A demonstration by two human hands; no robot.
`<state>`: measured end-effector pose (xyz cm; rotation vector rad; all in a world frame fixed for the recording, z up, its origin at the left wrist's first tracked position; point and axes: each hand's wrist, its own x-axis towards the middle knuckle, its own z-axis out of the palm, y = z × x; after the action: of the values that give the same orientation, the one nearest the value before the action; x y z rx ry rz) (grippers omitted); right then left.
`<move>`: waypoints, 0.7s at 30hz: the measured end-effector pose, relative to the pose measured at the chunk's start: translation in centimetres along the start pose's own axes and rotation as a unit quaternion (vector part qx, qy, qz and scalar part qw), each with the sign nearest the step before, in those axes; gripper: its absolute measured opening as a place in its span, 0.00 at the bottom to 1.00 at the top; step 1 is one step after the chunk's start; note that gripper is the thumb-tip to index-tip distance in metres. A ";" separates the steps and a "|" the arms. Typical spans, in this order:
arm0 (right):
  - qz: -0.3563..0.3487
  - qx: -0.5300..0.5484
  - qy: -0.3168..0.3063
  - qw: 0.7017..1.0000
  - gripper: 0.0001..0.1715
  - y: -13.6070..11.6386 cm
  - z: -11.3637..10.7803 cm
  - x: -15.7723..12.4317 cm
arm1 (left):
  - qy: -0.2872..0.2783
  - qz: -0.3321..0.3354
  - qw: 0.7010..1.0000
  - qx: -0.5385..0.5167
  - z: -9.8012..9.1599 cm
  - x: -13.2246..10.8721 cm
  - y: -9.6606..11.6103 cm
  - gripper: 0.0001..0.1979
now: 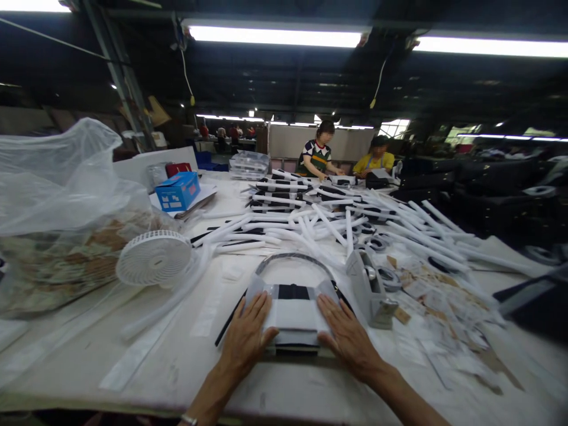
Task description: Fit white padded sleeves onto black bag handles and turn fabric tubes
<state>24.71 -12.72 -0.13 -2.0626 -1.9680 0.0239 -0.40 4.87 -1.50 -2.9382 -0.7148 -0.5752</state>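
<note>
In the head view a black bag (pixel 293 291) lies on the table in front of me, with white wrapping sheet (pixel 293 315) across its middle. Its curved handle (pixel 296 255) arches away from me and looks covered in pale wrap. My left hand (pixel 249 325) rests flat on the bag's left side, fingers stretched forward. On the right side my right hand (pixel 344 331) lies the same way, fingers spread. Both palms press on the wrapping without gripping it. A grey tape dispenser (pixel 369 290) stands just right of the bag.
A white fan (pixel 153 258) and a clear plastic bag (pixel 66 236) of papers stand left, near a blue box (pixel 177 191). White foam tubes (pixel 328 225) and wrapped bags pile ahead. Small packets (pixel 444 307) lie right. Two people (pixel 317 155) work across the table.
</note>
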 end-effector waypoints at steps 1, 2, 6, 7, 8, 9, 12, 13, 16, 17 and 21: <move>0.001 0.002 0.005 1.000 0.39 -0.1 0.0 0.0 | -0.001 -0.001 1.000 -0.002 0.0 -0.1 0.0 0.33; 0.003 0.008 0.011 1.000 0.39 -0.2 0.0 0.0 | -0.004 -0.002 1.000 -0.005 0.1 -0.1 0.0 0.32; 0.043 0.073 0.019 0.996 0.38 -0.4 -0.4 0.1 | -0.027 -0.023 0.998 -0.056 -0.5 0.0 -0.2 0.32; 0.066 0.104 0.025 0.992 0.38 -0.3 -0.6 0.2 | -0.036 -0.037 0.995 -0.085 -0.8 0.2 -0.4 0.31; 0.097 0.140 0.037 0.985 0.38 -0.1 -0.8 0.3 | -0.046 -0.059 0.990 -0.123 -1.2 0.5 -0.7 0.30; 0.133 0.175 0.056 0.974 0.38 0.3 -1.1 0.4 | -0.056 -0.092 0.980 -0.165 -1.7 1.0 -1.1 0.29; 0.252 0.243 0.108 0.931 0.39 2.0 -2.0 1.0 | -0.074 -0.226 0.937 -0.254 -2.6 2.9 -3.2 0.30; 0.289 0.252 0.103 0.918 0.39 2.7 -2.2 1.2 | -0.079 -0.262 0.926 -0.258 -2.6 3.6 -4.1 0.31; 0.363 0.255 0.037 0.896 0.40 4.7 -2.9 2.0 | -0.111 -0.322 0.906 -0.251 -1.7 5.5 -6.3 0.34; 0.372 0.250 0.016 0.894 0.40 5.1 -3.0 2.2 | -0.124 -0.330 0.901 -0.253 -1.2 6.0 -6.8 0.34; 0.352 0.219 -0.006 0.910 0.37 5.5 -3.0 3.4 | -0.153 -0.327 0.892 -0.271 0.1 7.1 -7.4 0.30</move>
<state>30.92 -10.15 2.18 -2.3031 -0.9882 0.5697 2.13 14.52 0.85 -3.2727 -1.9087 -0.3801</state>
